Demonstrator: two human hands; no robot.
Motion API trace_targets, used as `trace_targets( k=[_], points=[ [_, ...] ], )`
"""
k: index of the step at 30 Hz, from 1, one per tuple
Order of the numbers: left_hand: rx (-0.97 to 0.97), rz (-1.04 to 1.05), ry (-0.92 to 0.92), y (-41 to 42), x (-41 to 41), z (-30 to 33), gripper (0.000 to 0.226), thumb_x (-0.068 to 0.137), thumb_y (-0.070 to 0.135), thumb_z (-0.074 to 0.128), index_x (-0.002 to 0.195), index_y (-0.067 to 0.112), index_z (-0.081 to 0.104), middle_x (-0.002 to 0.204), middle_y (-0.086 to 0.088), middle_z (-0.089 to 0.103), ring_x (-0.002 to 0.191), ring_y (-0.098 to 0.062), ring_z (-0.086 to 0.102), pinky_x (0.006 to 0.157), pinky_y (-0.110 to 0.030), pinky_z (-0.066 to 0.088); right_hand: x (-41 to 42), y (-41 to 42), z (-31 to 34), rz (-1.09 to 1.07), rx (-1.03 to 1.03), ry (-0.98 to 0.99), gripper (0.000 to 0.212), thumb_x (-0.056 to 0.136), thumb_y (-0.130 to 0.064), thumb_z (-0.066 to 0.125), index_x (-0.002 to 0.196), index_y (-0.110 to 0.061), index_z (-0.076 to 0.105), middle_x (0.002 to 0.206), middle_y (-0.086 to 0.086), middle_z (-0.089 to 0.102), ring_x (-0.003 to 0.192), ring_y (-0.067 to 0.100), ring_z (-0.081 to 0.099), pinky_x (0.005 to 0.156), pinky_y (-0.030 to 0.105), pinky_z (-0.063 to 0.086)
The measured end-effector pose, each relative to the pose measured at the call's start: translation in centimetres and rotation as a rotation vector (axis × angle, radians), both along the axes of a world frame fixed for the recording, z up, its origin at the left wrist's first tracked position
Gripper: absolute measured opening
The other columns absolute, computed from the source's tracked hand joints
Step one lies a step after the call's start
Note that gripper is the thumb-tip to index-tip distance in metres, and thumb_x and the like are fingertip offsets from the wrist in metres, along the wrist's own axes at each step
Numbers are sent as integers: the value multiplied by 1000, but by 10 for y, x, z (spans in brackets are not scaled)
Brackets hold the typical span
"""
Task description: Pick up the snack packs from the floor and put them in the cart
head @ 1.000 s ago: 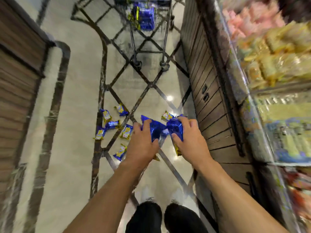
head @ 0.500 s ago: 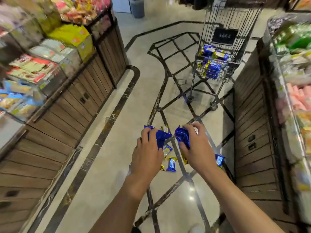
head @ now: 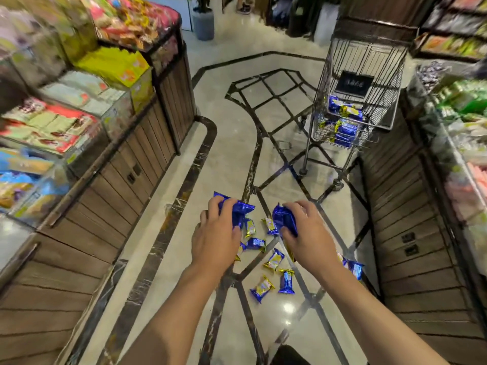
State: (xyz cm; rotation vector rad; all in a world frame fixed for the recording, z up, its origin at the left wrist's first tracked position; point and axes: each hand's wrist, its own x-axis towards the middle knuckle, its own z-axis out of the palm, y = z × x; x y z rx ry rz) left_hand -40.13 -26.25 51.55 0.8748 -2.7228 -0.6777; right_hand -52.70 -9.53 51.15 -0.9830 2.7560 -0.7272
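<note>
My left hand (head: 217, 237) grips a blue snack pack (head: 238, 210) in front of me. A second blue snack pack (head: 286, 219) is gripped by my right hand (head: 307, 234). Both hands are held above the floor, side by side. Several blue and yellow snack packs (head: 274, 259) lie scattered on the floor below and between my hands. The wire cart (head: 365, 61) stands ahead to the right, with several blue packs (head: 342, 127) in its basket.
Wooden display counters (head: 126, 167) loaded with packaged snacks line the left side of the aisle. Another counter (head: 411, 206) with shelves runs along the right, close beside the cart. A grey bin (head: 203, 23) stands far back. The marble floor has dark inlaid lines.
My view has risen from looking straight down at the floor to looking along the aisle. Both hands kept their packs and have drawn slightly apart. The cart now appears nearer, ahead right.
</note>
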Motion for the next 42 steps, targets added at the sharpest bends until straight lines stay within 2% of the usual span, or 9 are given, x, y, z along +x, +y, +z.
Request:
trace_targets(
  k=[5,12,16,20,23,32,34,42],
  points=[
    [-31,23,16,-72,-37,7,57,90,24,64,140,32,37,145,3,28,116,-22,48,85,-40,54,-28,-86,7,-22,-6,15,50,91,-29,62,137,-31,42,138,-6,35,118,20,49,79,37,54],
    [-61,51,-2,-176,-103,18,59,90,24,65,142,32,39,147,3,27,121,-21,47,91,-40,52,-104,-203,2,1,-104,-27,51,89,-30,64,136,-31,43,140,-3,37,118,23,51,88,39,53],
    [-94,63,-6,-234,-150,32,56,92,25,64,141,31,38,147,5,25,118,-21,47,89,-39,52,-149,-260,12,9,-176,-36,49,90,-29,63,134,-30,44,137,-2,39,113,23,54,86,34,50],
    [-89,53,17,-288,-199,42,58,91,23,65,141,31,38,147,3,28,118,-22,47,92,-39,50,-191,-312,19,-53,-167,-4,51,90,-29,63,137,-29,44,139,-2,38,118,21,51,91,34,49],
    [-120,-12,37,-335,-239,39,57,90,22,66,140,30,40,147,1,29,120,-23,47,92,-38,50,-226,-351,17,-109,-157,15,50,90,-29,63,136,-30,44,140,-3,35,121,21,48,92,37,51],
    [-136,-267,45,-484,-390,29,58,89,21,68,139,30,40,149,0,25,122,-27,46,91,-45,53,-341,-469,26,-373,-114,85,53,89,-31,66,136,-32,41,141,-5,34,120,22,50,86,43,55],
    [-126,-313,43,-500,-423,35,57,89,21,69,138,30,41,149,-1,26,120,-27,46,90,-43,54,-363,-482,35,-436,-99,86,52,90,-32,65,136,-34,41,140,-5,34,118,21,51,82,44,56],
    [-85,-548,63,-511,-573,31,59,88,24,70,139,32,40,148,2,25,122,-23,47,93,-40,54,-473,-488,27,-647,-116,80,49,88,-32,65,132,-32,43,137,-1,36,116,25,52,84,44,55]
  ],
)
